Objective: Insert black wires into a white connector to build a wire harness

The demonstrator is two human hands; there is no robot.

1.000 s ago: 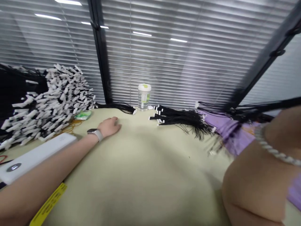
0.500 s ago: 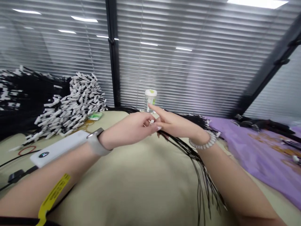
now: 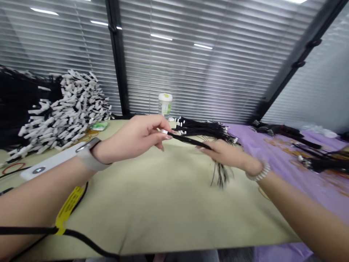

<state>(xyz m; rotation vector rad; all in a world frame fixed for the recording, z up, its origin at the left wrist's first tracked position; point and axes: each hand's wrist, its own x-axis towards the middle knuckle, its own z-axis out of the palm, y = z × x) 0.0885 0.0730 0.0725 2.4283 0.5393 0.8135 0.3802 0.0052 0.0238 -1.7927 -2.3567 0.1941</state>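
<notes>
My left hand (image 3: 136, 140) pinches the white-tagged end of a bundle of thin black cords (image 3: 188, 140) above the beige table (image 3: 152, 203). My right hand (image 3: 223, 154) grips the same bundle further along; its loose ends (image 3: 219, 176) hang blurred below the palm. A grey watch sits on my left wrist and a bead bracelet on my right. Behind the hands lies a heap of black cords with white tags (image 3: 204, 129).
A big pile of white-tagged cords (image 3: 62, 109) fills the left. A white flat device (image 3: 46, 165), a red ring (image 3: 12, 168), a small jar (image 3: 165, 105) by the blinds, a purple cloth (image 3: 286, 163) with more cords (image 3: 324, 162), a black cable with a yellow label (image 3: 67, 207).
Both hands dropped lower and drew apart, with the cord bundle now stretched between them; my right hand slid down along the bundle. The view shifted a little.
</notes>
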